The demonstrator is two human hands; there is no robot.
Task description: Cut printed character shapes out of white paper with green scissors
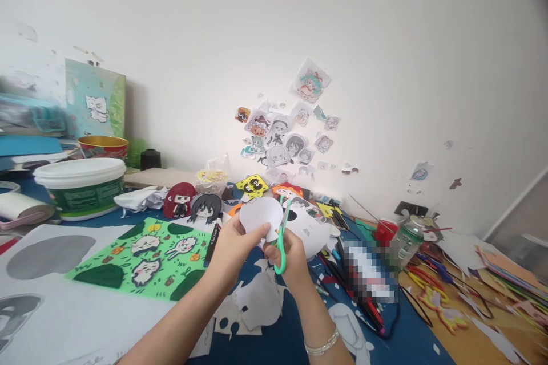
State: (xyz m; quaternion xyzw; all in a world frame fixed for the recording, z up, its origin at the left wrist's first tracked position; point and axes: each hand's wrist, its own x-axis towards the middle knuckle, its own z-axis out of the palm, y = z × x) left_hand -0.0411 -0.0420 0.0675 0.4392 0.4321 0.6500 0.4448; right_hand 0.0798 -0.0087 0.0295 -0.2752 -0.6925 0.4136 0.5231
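Observation:
Near the middle of the view, my left hand (244, 242) pinches a rounded white paper cutout (259, 218) by its lower edge, thumb on the near face. My right hand (293, 254) has its fingers through the handles of green scissors (280, 251). Their blades point upward at the right edge of the paper; whether they are parted is hard to make out. Below both hands lie white paper scraps (259, 299) with cut holes. Behind the paper rests a larger white cutout (306, 234) with a dark spot.
A green drawing sheet (158, 259) lies at left, with a white-lidded tub (81, 185) behind it. Pens (370, 311), a red cup (385, 232) and a glass jar (411, 239) stand or lie at right. Colored paper (514, 274) is stacked at far right. Drawings (278, 131) hang on the wall.

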